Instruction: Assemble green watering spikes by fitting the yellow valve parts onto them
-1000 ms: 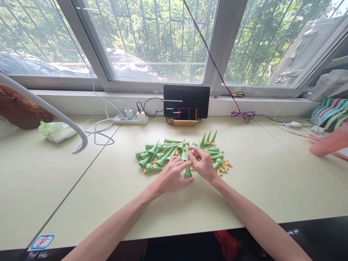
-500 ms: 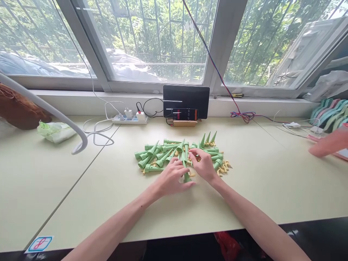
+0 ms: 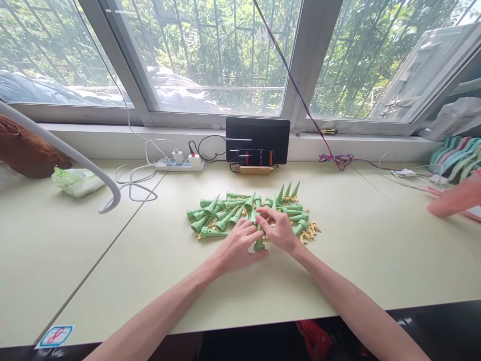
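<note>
A heap of green plastic cone spikes (image 3: 221, 213) lies on the pale table, mixed with small yellow pieces (image 3: 311, 231). My left hand (image 3: 236, 246) rests at the heap's near edge, its fingers and thumb closed round one green spike (image 3: 259, 242) that lies pointing away from me. My right hand (image 3: 280, 230) is just to the right, its fingertips pinched together against the same spike; what they pinch is too small to name. Three spikes (image 3: 287, 190) stand upright at the back of the heap.
A phone (image 3: 256, 158) on a stand leans before a dark tablet (image 3: 257, 136) by the window sill. A white power strip (image 3: 180, 163) with cables lies at the left, near a curved white lamp arm (image 3: 63, 148). Another person's arm (image 3: 454, 198) reaches in at the right edge.
My right fingertips have drawn a little left and closer to the spike held by my left hand. Both hands otherwise stay at the heap's near edge.
</note>
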Demonstrator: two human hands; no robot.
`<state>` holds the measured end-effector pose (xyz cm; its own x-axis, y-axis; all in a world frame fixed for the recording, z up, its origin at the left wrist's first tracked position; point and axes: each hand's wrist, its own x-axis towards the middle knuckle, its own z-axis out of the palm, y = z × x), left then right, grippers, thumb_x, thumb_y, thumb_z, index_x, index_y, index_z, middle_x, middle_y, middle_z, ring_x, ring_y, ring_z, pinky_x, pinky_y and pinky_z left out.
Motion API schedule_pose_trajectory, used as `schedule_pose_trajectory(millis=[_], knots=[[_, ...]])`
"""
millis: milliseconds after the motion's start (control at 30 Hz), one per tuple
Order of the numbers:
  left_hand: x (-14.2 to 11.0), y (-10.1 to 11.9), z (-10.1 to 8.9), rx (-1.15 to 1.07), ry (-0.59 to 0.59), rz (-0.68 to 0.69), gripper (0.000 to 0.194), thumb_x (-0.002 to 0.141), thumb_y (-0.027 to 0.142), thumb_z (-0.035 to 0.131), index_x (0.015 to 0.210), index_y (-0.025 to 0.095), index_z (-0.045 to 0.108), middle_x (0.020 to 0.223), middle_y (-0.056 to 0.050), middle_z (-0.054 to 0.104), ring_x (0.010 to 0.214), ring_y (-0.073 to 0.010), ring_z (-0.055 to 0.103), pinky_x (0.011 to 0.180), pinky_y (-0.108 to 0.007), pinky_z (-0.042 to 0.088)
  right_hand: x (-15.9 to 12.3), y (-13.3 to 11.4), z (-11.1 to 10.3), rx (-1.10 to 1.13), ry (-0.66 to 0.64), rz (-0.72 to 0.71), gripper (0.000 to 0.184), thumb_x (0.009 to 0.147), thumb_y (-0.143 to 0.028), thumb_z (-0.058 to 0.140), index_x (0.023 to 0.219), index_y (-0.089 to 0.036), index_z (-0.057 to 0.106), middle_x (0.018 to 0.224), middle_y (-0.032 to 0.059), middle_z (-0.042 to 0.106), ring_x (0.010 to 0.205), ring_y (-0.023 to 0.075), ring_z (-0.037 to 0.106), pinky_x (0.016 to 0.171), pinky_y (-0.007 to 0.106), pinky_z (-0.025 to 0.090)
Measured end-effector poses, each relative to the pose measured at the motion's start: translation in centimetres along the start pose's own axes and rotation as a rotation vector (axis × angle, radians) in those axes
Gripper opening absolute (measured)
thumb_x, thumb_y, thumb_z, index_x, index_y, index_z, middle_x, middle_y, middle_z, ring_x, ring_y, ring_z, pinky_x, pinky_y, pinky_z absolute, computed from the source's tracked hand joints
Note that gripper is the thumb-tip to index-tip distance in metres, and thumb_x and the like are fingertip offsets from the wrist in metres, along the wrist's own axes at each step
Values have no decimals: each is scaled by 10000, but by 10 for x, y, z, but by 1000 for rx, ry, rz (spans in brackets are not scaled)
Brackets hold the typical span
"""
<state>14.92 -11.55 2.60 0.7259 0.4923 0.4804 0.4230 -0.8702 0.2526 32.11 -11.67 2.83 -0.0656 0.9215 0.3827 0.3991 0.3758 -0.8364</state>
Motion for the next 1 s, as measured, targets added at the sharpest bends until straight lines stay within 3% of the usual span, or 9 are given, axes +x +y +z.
schedule_pose_trajectory(millis=[133,267,400,500,567,667,767,1000], knots=[[-1,0,0,6,19,-38,189,840,331,680,968,196,643,777,-28,589,788,-193,491,870,-391,460,0,-3,-1,46,43,-20,223,922,-335,562,1055,-189,666,741,13,651,590,139,593,575,261,530],[-1,-1,0,-27,73,-11,360,880,341,652,1213,222,588,905,-57,628,869,-211,551,874,-404,497,0,-6,-7,19,186,-95,204,934,-328,559,1057,-199,658,759,17,652,670,151,637,639,269,571],[-2,-1,1,-91,162,-40,457,919,269,593,1363,255,485,1159,-100,620,1040,-222,604,879,-374,538,7,-2,-24,-141,536,-189,193,933,-332,579,1064,-205,639,802,26,679,693,152,670,662,269,577],[-2,0,2,-122,176,-53,384,936,222,548,1318,249,514,1148,-94,627,1017,-203,629,854,-348,554,17,11,-46,-288,863,-221,214,930,-358,588,1060,-191,618,808,36,676,685,162,679,649,274,564],[-1,1,2,-136,162,-48,330,943,204,524,1272,234,538,1116,-91,634,973,-190,638,831,-337,557,24,23,-63,-376,984,-198,254,937,-397,567,1079,-188,599,869,58,680,706,177,691,642,282,557],[-1,1,2,-147,135,-43,266,945,189,508,1203,212,568,1076,-90,637,936,-182,634,812,-330,554,33,45,-85,-462,994,-110,298,948,-454,522,1039,-182,603,950,106,691,732,199,693,625,289,539],[-2,1,2,-150,125,-40,232,945,184,505,1163,199,583,1057,-91,635,917,-179,627,799,-322,548,39,66,-99,-489,909,-35,322,936,-481,509,940,-177,612,871,100,699,688,204,671,592,293,512],[-2,2,1,-164,97,-50,208,942,169,499,1118,197,606,1022,-86,632,890,-170,623,780,-299,537,50,94,-105,-502,730,-3,281,884,-458,572,791,-193,585,756,69,677,634,193,609,664,317,492]])
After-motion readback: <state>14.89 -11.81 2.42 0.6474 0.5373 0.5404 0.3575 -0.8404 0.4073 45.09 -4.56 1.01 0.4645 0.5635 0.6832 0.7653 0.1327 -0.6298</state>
